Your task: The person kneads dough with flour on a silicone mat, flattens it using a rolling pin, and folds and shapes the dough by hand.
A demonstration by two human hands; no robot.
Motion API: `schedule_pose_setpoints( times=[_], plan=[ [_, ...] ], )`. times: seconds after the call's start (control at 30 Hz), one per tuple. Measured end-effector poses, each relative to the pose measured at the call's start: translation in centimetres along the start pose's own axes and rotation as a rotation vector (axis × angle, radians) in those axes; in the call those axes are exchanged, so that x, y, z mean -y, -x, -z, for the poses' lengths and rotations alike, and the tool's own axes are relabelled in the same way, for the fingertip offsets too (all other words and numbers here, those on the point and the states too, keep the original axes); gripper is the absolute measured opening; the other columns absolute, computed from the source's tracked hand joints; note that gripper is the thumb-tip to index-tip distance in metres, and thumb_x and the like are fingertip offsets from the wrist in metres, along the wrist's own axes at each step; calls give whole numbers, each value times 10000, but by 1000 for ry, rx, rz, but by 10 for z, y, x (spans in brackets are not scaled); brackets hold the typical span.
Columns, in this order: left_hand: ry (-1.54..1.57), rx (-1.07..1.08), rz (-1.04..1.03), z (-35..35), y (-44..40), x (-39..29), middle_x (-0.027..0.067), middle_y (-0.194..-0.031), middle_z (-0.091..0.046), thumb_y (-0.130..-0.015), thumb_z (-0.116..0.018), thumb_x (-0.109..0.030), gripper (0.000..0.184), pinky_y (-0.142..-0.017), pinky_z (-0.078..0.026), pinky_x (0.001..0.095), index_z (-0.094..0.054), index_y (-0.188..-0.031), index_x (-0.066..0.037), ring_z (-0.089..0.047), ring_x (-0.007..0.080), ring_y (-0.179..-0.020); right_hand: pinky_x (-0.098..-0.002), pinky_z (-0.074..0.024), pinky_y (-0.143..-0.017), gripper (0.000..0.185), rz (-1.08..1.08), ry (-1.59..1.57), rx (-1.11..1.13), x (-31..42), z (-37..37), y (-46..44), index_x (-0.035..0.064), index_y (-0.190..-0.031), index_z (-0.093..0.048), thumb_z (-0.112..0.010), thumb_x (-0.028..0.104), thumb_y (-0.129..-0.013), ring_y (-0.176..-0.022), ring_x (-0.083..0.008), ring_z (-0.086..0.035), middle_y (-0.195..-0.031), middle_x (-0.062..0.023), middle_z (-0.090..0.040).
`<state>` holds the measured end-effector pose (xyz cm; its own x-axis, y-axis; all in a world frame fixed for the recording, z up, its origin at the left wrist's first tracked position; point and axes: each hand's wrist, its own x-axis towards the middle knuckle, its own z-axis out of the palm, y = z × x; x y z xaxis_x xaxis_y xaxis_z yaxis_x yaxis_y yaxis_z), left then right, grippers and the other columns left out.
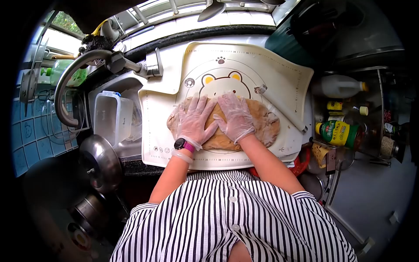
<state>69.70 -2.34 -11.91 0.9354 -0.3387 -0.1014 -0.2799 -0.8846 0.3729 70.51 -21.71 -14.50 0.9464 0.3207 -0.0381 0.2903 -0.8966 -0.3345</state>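
Note:
A wide, flattened slab of brown dough (266, 126) lies on a cream kneading mat (157, 131) printed with a bear face and ruler marks. My left hand (196, 120), in a clear plastic glove, rests flat on the dough's left half with fingers spread; a purple-strapped watch circles that wrist. Beside it my right hand (235, 115), gloved the same way, presses on the dough's middle, fingers stretched out toward the far edge. The two thumbs nearly meet. To the right of the dough, a pale rolling pin (283, 108) lies diagonally on the mat.
Left of the mat are a sink with a clear plastic container (112, 115), a curved faucet (65, 87) and a metal pot lid (100, 161). At right stand a white jug (340, 86) and a yellow-labelled bottle (338, 133). A teal bin (288, 43) sits behind.

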Motion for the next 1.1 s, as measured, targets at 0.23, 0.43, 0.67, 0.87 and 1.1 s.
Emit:
schedule_pose_setpoints(
  times=[0.23, 0.43, 0.67, 0.87, 1.1],
  plan=[
    [100, 83, 120, 23, 8, 18, 90, -1680, -437, -1034, -578, -547, 655, -1280, -179, 634, -500, -1597, -221, -305, 341, -1600, -526, -220, -1294, 667, -31, -160, 121, -31, 37, 19, 132, -1575, -522, -578, 513, -1031, -1563, -290, -368, -1648, -120, -470],
    [-74, -85, 148, 1, 19, 40, 71, -1714, -394, -1037, -578, -532, 661, -1276, -156, 653, -464, -1625, -253, -268, 344, -1618, -524, -223, -1283, 666, -15, 175, 50, -52, 35, 30, 165, -1566, -532, -590, 542, -1019, -1551, -269, -382, -1631, -93, -493],
    [-82, -52, 183, 7, 22, 66, 103, -1710, -396, -1037, -566, -562, 717, -1291, -143, 635, -436, -1637, -191, -261, 338, -1620, -527, -259, -1259, 670, 30, 96, 94, -62, 48, 56, 183, -1594, -472, -624, 479, -1012, -1538, -272, -395, -1625, -86, -474],
    [11, -35, -85, -4, 0, -8, 183, -1688, -402, -1046, -519, -537, 759, -1331, -128, 525, -413, -1629, -63, -306, 344, -1598, -537, -230, -1291, 748, 13, 116, 48, -18, 29, 23, 133, -1617, -430, -632, 496, -995, -1561, -299, -365, -1657, -135, -439],
    [-17, -6, -195, -1, -23, 4, 132, -1690, -416, -1058, -496, -471, 684, -1332, -127, 522, -422, -1631, -104, -322, 327, -1590, -494, -227, -1303, 757, -2, 1, 122, -23, 24, 7, 98, -1594, -460, -648, 511, -988, -1570, -291, -360, -1656, -144, -445]
  ],
)
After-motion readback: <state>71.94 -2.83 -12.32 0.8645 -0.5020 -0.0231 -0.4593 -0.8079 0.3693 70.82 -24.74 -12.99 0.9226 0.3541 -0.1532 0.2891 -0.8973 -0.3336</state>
